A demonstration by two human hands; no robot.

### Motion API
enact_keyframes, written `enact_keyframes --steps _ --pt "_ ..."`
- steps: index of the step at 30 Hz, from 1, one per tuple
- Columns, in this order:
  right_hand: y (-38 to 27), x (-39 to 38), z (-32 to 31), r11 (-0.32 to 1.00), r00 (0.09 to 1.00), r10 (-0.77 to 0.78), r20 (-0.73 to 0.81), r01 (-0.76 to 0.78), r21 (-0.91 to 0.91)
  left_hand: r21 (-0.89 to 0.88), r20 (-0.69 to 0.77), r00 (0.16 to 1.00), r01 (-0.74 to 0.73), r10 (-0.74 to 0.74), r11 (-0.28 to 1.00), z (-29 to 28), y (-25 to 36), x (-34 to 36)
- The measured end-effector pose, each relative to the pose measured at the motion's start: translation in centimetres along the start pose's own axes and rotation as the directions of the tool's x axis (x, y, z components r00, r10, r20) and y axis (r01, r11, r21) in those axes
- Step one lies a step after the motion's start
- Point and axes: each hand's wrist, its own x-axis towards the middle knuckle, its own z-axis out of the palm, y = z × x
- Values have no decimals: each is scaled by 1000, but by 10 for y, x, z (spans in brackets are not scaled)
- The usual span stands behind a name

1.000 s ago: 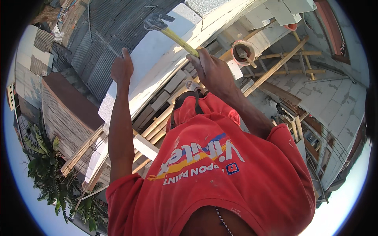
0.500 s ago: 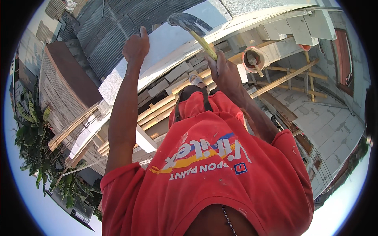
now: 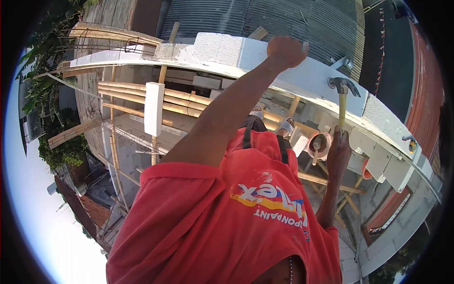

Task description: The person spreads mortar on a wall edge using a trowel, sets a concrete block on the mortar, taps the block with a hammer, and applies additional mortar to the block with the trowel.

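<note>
A claw hammer (image 3: 342,102) with a dark head and a yellowish handle is in my right hand (image 3: 339,151), its fingers closed round the lower handle. The hammer head is over the right end of a long smooth white block (image 3: 312,78) on top of the wall; whether it touches cannot be told. My left hand (image 3: 286,52) is at the far edge of the same block, curled over it, its fingertips hidden. A rougher white block (image 3: 218,48) adjoins it to the left, and another speckled block (image 3: 385,116) lies to the right.
Bamboo poles (image 3: 184,105) form scaffolding below the wall, with my sandalled feet (image 3: 285,127) on it. A bucket (image 3: 319,146) with a trowel hangs or stands near my right hand. A white block (image 3: 153,109) stands at left. Corrugated roofing (image 3: 279,21) lies beyond.
The view has swung round, shifting the wall and both hands rightward in the picture. The hammer head has turned from pointing left to upright, over the block's right end. Both hands keep their holds.
</note>
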Motion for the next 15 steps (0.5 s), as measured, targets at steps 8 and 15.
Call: enact_keyframes --steps 8,15 --pt "-165 66 -39 714 710 -700 -72 692 -107 -159 -61 998 -30 20 987 14 -10 2" --pt "-201 146 36 433 468 -772 430 883 -183 -256 -82 988 -151 134 955 64 2 17"
